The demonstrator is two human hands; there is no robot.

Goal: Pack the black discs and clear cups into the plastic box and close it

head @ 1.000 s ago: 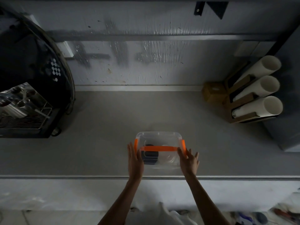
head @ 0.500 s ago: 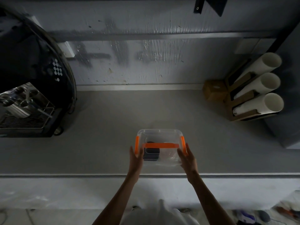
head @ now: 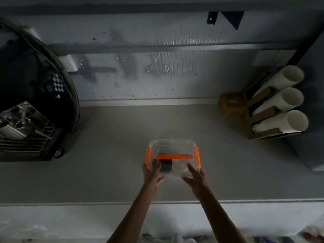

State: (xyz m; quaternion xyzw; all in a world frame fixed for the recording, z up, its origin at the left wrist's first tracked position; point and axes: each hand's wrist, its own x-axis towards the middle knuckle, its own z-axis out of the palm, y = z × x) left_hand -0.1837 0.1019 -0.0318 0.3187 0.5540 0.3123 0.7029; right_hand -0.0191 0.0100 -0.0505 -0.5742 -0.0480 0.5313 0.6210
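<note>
A clear plastic box (head: 171,142) with its lid on stands on the grey counter, near the front edge. An orange handle (head: 172,156) crosses the lid, and an orange latch (head: 148,156) sits on each short side. Through the plastic I see the black discs (head: 166,166) stacked at the left and faint clear cups (head: 181,166) at the right. My left hand (head: 151,174) rests at the box's near left corner, fingers on the lid and thumb apart. At the near right corner my right hand (head: 194,175) lies with fingers spread.
A black espresso machine (head: 26,120) with a metal drip grate fills the left side. At the back right stand a wooden holder with three white cup tubes (head: 280,109) and a small brown box (head: 231,105). The counter's front edge (head: 87,202) runs just below my wrists.
Both hands have slid off the orange side latches toward me, to the box's near corners. The box sits a little farther from the counter's front edge.
</note>
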